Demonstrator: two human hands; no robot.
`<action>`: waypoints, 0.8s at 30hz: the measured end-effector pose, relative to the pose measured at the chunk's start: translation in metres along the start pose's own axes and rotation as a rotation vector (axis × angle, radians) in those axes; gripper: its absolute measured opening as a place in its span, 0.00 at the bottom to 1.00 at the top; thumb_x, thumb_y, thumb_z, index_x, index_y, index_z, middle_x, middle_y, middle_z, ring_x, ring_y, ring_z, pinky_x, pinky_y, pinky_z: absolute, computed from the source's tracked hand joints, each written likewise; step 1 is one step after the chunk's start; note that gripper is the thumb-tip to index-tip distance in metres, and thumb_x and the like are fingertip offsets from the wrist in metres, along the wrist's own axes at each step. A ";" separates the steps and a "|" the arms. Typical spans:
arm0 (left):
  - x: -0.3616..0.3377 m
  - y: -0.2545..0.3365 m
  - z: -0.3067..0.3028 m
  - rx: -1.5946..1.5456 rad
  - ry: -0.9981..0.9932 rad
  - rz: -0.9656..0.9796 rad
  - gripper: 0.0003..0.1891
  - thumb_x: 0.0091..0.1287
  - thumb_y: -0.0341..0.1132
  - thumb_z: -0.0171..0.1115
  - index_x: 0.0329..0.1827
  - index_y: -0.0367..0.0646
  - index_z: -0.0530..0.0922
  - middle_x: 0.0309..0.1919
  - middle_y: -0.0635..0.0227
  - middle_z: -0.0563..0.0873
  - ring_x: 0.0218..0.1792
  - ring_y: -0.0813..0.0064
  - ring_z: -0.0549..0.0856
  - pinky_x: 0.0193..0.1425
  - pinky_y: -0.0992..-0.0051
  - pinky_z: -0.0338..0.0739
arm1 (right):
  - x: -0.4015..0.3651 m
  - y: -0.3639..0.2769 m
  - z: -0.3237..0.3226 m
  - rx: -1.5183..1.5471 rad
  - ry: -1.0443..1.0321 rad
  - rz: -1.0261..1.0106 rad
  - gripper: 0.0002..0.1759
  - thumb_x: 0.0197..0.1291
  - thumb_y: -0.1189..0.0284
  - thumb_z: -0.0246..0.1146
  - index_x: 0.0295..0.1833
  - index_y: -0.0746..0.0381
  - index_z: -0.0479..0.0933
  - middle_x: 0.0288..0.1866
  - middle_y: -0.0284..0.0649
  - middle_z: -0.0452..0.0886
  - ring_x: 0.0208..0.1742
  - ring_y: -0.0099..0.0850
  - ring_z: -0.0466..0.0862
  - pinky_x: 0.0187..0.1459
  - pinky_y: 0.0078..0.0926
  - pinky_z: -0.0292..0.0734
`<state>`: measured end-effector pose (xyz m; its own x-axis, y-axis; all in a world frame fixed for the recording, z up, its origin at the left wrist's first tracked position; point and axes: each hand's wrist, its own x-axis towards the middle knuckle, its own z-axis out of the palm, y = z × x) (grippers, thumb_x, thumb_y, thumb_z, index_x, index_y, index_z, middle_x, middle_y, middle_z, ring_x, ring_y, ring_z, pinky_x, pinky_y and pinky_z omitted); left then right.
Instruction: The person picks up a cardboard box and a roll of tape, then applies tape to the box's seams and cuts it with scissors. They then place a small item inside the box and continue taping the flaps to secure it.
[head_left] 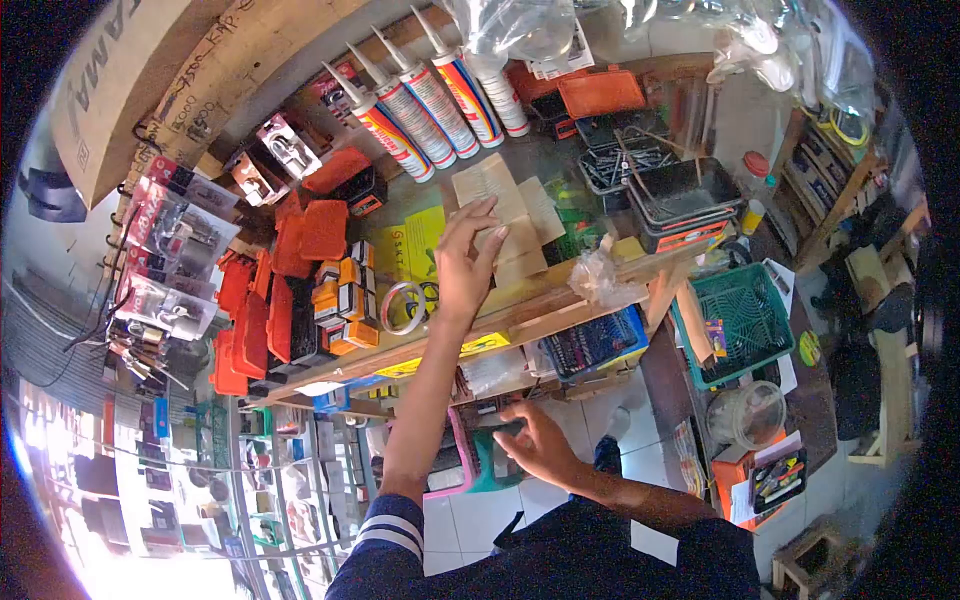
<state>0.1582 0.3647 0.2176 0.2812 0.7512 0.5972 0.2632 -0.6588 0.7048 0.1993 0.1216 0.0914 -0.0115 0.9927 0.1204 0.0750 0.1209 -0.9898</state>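
Observation:
My left hand [467, 262] rests at the edge of some brown paper [492, 182] on the workbench, its fingertips over the paper and a gap between thumb and fingers. The paper looks like an opened booklet or folded sheets; writing on it is too faint to read. Just left of that hand lie a yellow printed sheet [415, 240] and a roll of clear tape [402, 308]. Lower down, in front of the bench, my right hand [540, 442] hangs in the air, holding nothing, with thumb and index finger apart.
Sealant tubes [425, 105] stand along the back. Orange-lidded boxes [262, 310] and small orange-white boxes [345, 300] crowd the left. Black trays [690, 195] and a crumpled plastic bag [598, 272] sit right. A green basket [740, 325] stands beyond the bench's wooden edge.

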 end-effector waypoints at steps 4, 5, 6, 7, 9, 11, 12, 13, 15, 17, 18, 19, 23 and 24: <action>0.003 -0.014 -0.002 0.135 -0.002 0.259 0.10 0.64 0.32 0.72 0.46 0.41 0.83 0.58 0.55 0.86 0.63 0.55 0.82 0.52 0.68 0.78 | -0.035 0.038 -0.008 0.014 -0.009 0.166 0.22 0.66 0.62 0.69 0.54 0.66 0.72 0.48 0.43 0.81 0.29 0.28 0.83 0.35 0.30 0.80; 0.001 -0.016 -0.002 0.137 0.001 0.256 0.10 0.64 0.32 0.72 0.46 0.41 0.83 0.58 0.55 0.86 0.63 0.55 0.82 0.52 0.68 0.78 | -0.042 0.040 -0.010 0.014 -0.013 0.167 0.22 0.66 0.62 0.69 0.54 0.66 0.72 0.48 0.43 0.81 0.29 0.28 0.83 0.35 0.30 0.80; 0.000 -0.016 -0.002 0.214 0.023 0.293 0.10 0.64 0.32 0.72 0.44 0.40 0.82 0.58 0.54 0.86 0.64 0.53 0.81 0.55 0.65 0.77 | -0.047 0.040 -0.012 0.064 -0.015 0.249 0.21 0.66 0.63 0.69 0.54 0.66 0.72 0.48 0.43 0.80 0.29 0.27 0.84 0.35 0.29 0.81; 0.000 -0.016 -0.001 0.288 0.047 0.333 0.09 0.64 0.33 0.71 0.43 0.40 0.82 0.58 0.54 0.86 0.66 0.51 0.80 0.59 0.62 0.76 | -0.052 0.040 -0.014 0.112 -0.014 0.328 0.21 0.65 0.64 0.69 0.54 0.65 0.72 0.49 0.42 0.80 0.30 0.26 0.85 0.34 0.28 0.81; -0.001 -0.011 0.001 0.313 0.085 0.339 0.09 0.65 0.33 0.71 0.41 0.39 0.81 0.58 0.53 0.86 0.66 0.49 0.79 0.62 0.59 0.74 | -0.054 0.046 -0.019 0.120 -0.011 0.327 0.20 0.66 0.65 0.69 0.54 0.65 0.72 0.48 0.42 0.80 0.31 0.25 0.86 0.33 0.27 0.82; -0.002 -0.007 0.004 0.327 0.118 0.343 0.09 0.65 0.33 0.71 0.39 0.38 0.80 0.59 0.53 0.86 0.66 0.47 0.78 0.65 0.57 0.72 | -0.052 0.048 -0.027 0.155 0.013 0.321 0.19 0.66 0.65 0.68 0.54 0.65 0.72 0.47 0.42 0.81 0.31 0.25 0.85 0.34 0.25 0.82; -0.001 -0.007 0.004 0.288 0.105 0.316 0.08 0.66 0.31 0.69 0.40 0.37 0.80 0.60 0.50 0.84 0.67 0.46 0.78 0.68 0.57 0.71 | -0.047 0.039 -0.031 0.183 0.064 0.297 0.19 0.67 0.65 0.67 0.54 0.65 0.72 0.46 0.42 0.82 0.31 0.26 0.86 0.34 0.25 0.82; 0.000 -0.007 0.004 0.251 0.095 0.288 0.06 0.67 0.29 0.67 0.41 0.35 0.79 0.60 0.48 0.83 0.67 0.46 0.77 0.71 0.57 0.70 | -0.042 0.034 -0.036 0.172 0.071 0.292 0.19 0.67 0.65 0.67 0.54 0.65 0.72 0.46 0.42 0.82 0.31 0.26 0.86 0.34 0.25 0.82; 0.000 -0.005 0.003 0.231 0.097 0.265 0.06 0.67 0.28 0.66 0.42 0.35 0.79 0.61 0.48 0.83 0.67 0.48 0.78 0.71 0.59 0.70 | -0.035 0.023 -0.045 0.222 0.126 0.289 0.18 0.67 0.65 0.67 0.54 0.65 0.72 0.45 0.41 0.82 0.32 0.26 0.85 0.34 0.25 0.82; -0.003 0.000 0.001 0.209 0.097 0.242 0.06 0.68 0.28 0.65 0.43 0.35 0.79 0.61 0.49 0.83 0.67 0.50 0.79 0.71 0.61 0.71 | -0.027 0.009 -0.056 0.198 0.128 0.245 0.17 0.68 0.65 0.66 0.53 0.64 0.73 0.45 0.41 0.81 0.34 0.25 0.85 0.35 0.25 0.82; -0.006 0.005 -0.002 0.044 0.157 0.174 0.05 0.69 0.27 0.65 0.42 0.34 0.79 0.61 0.48 0.84 0.65 0.51 0.80 0.69 0.62 0.72 | -0.023 0.000 -0.062 0.223 0.146 0.243 0.16 0.69 0.66 0.66 0.53 0.64 0.73 0.44 0.40 0.81 0.35 0.25 0.85 0.35 0.26 0.82; -0.009 0.010 -0.004 -0.123 0.213 0.104 0.04 0.69 0.25 0.64 0.42 0.33 0.79 0.60 0.48 0.84 0.64 0.52 0.81 0.67 0.63 0.73 | -0.019 -0.007 -0.069 0.247 0.164 0.241 0.16 0.69 0.67 0.66 0.53 0.65 0.73 0.44 0.39 0.81 0.37 0.24 0.85 0.34 0.26 0.82; -0.026 0.025 -0.033 -0.801 0.334 -0.161 0.05 0.76 0.29 0.58 0.45 0.36 0.75 0.65 0.46 0.79 0.59 0.65 0.83 0.63 0.70 0.76 | 0.004 -0.050 -0.099 0.326 0.323 0.019 0.17 0.70 0.68 0.65 0.58 0.65 0.73 0.49 0.40 0.82 0.45 0.28 0.83 0.46 0.28 0.80; -0.036 0.033 -0.040 -0.915 0.317 -0.231 0.04 0.77 0.30 0.58 0.45 0.38 0.74 0.65 0.47 0.79 0.59 0.66 0.83 0.60 0.71 0.77 | 0.008 -0.069 -0.104 0.320 0.322 0.018 0.17 0.70 0.68 0.65 0.58 0.65 0.73 0.49 0.40 0.82 0.45 0.28 0.83 0.46 0.28 0.80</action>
<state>0.1203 0.3170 0.2345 0.0178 0.9210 0.3891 -0.5702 -0.3103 0.7607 0.2979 0.1218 0.1687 0.3013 0.9509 0.0705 -0.2400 0.1472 -0.9595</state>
